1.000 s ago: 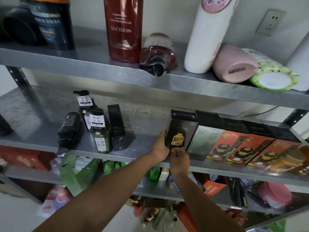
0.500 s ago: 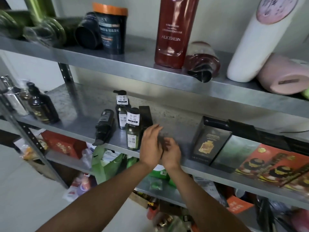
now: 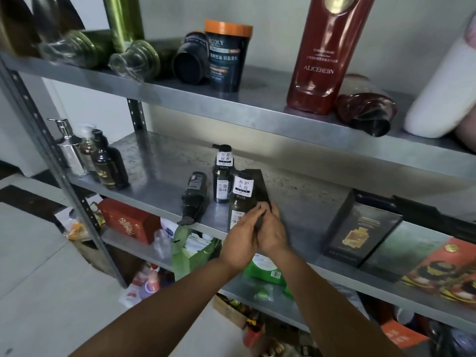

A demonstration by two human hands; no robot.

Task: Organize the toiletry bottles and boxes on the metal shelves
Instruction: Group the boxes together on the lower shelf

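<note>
At the far left of the middle metal shelf (image 3: 159, 161) a chrome pump dispenser (image 3: 69, 150) and a dark brown pump bottle (image 3: 110, 167) stand close together. On the top shelf (image 3: 257, 109) above them, green bottles (image 3: 85, 47) lie on their sides, with an orange-lidded dark jar (image 3: 227, 57) upright to their right.

Further right on the middle shelf, a black bottle (image 3: 194, 195) lies on its side, its cap at the front edge. Just beside it stand two dark green bottles with white labels, the rear bottle (image 3: 223, 176) and the front bottle (image 3: 240, 202).

A narrow black box (image 3: 259, 185) stands upright, touching the front bottle's right side. The left hand (image 3: 242, 240) curls its fingers over the box's lower front, and the right hand (image 3: 273, 234) wraps the box's lower right side; both grip it.

Above, a tall red ALICEHEBN bottle (image 3: 325, 55) stands beside a red bottle lying down (image 3: 365, 112) and a white bottle (image 3: 443, 94).

Well apart to the right, a black box with gold artwork (image 3: 360, 228) leans back, followed by red boxes (image 3: 443, 271).
</note>
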